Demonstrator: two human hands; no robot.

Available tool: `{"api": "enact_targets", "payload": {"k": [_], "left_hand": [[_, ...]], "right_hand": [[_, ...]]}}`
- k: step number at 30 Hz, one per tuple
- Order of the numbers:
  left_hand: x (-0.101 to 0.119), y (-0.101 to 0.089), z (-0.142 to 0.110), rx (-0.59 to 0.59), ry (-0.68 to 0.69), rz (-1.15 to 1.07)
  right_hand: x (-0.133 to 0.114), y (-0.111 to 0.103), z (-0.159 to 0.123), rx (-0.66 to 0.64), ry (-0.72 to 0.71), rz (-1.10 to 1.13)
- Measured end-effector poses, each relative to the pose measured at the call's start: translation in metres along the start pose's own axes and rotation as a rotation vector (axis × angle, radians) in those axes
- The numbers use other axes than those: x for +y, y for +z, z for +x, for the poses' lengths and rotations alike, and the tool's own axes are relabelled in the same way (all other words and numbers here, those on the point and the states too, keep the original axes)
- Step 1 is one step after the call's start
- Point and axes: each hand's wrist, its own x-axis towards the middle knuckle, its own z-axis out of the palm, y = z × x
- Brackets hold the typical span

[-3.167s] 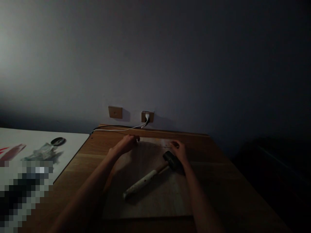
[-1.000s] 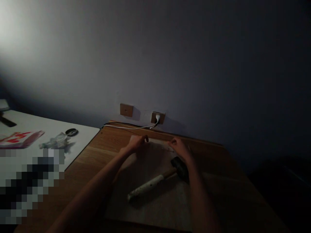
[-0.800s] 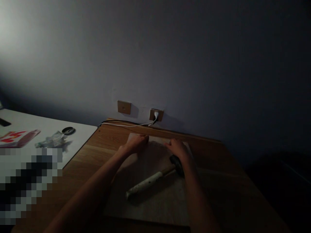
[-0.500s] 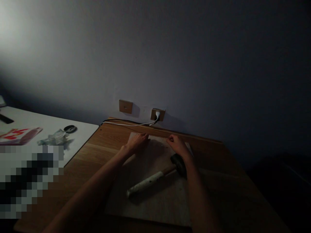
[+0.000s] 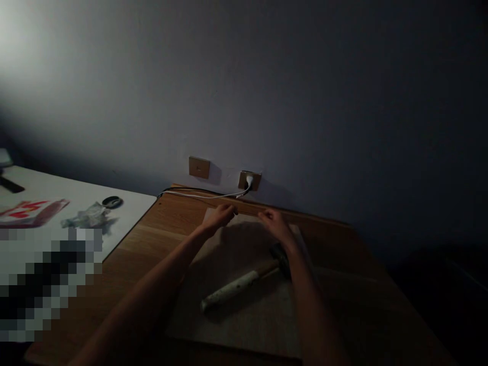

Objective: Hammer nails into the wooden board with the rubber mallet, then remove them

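My left hand (image 5: 220,216) and my right hand (image 5: 273,222) pinch a thin wooden strip (image 5: 247,208) at its two ends, along the far edge of a pale plywood board (image 5: 232,330). A rubber mallet lies on the board just below my right wrist. Its dark head (image 5: 281,259) is partly hidden by my forearm, and its white-painted wooden handle (image 5: 238,286) points down and left. The dim light makes the strip's lower edge hard to see.
The board rests on a wooden table (image 5: 129,244). A white surface (image 5: 125,203) at left holds a red-printed packet (image 5: 32,212), a crumpled plastic bag (image 5: 89,216) and a round dark object (image 5: 112,202). Cables run from a wall socket (image 5: 249,180) behind the table.
The wooden strip now sits raised in both hands, above the board's far edge. My hands have drawn slightly closer together. The mallet has not visibly moved on the board.
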Motion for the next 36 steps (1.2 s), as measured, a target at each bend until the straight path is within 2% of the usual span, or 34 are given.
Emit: {"api": "enact_targets", "payload": {"k": [5,10,14,20,23,26,28,33,36], "left_hand": [[-0.005,0.008,-0.011,-0.075,0.179,0.473],[-0.007,0.012,-0.016,-0.141,0.277,0.750],[-0.009,0.017,-0.017,-0.119,0.318,0.819],[-0.017,0.025,-0.014,-0.026,0.311,0.796],[-0.022,0.024,-0.011,-0.008,0.292,0.768],[-0.024,0.024,-0.009,-0.003,0.279,0.751],[-0.022,0.024,-0.009,0.005,0.260,0.651],[-0.008,0.022,-0.004,0.054,-0.012,-0.231],[0.001,0.016,0.001,0.046,-0.099,-0.441]], "right_hand": [[0.012,0.016,-0.008,0.015,0.066,-0.262],[0.006,0.016,-0.010,0.000,0.058,-0.275],[-0.006,0.011,-0.002,0.005,0.007,-0.087],[-0.017,0.011,0.000,-0.057,-0.029,0.245],[-0.014,0.018,0.000,-0.032,-0.047,0.237],[-0.006,0.025,0.001,0.044,-0.074,0.097],[-0.002,0.027,0.001,0.078,-0.091,-0.015],[0.003,0.029,0.002,0.052,-0.101,-0.227],[0.002,0.030,0.001,-0.007,-0.090,-0.344]]}}
